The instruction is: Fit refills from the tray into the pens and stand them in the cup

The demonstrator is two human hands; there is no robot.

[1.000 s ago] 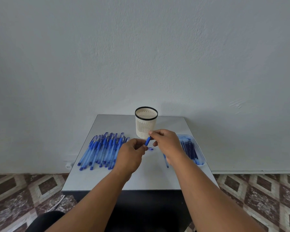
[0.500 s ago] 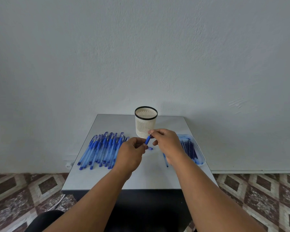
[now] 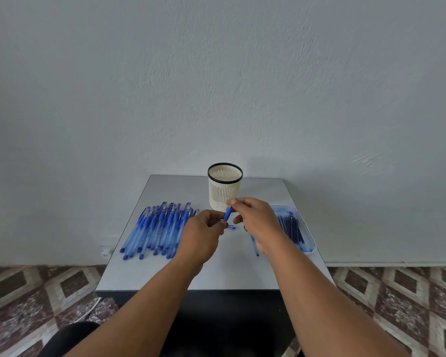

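Head view: the left hand (image 3: 204, 238) and right hand (image 3: 258, 222) both pinch one blue pen (image 3: 227, 216) before the slotted cup (image 3: 224, 188), refill tray (image 3: 308, 233) at right.

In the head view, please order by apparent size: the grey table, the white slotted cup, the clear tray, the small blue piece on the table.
1. Grey table
2. White slotted cup with black rim; clear plastic refill tray looks similar, partly hidden, unranked
3. Small blue piece
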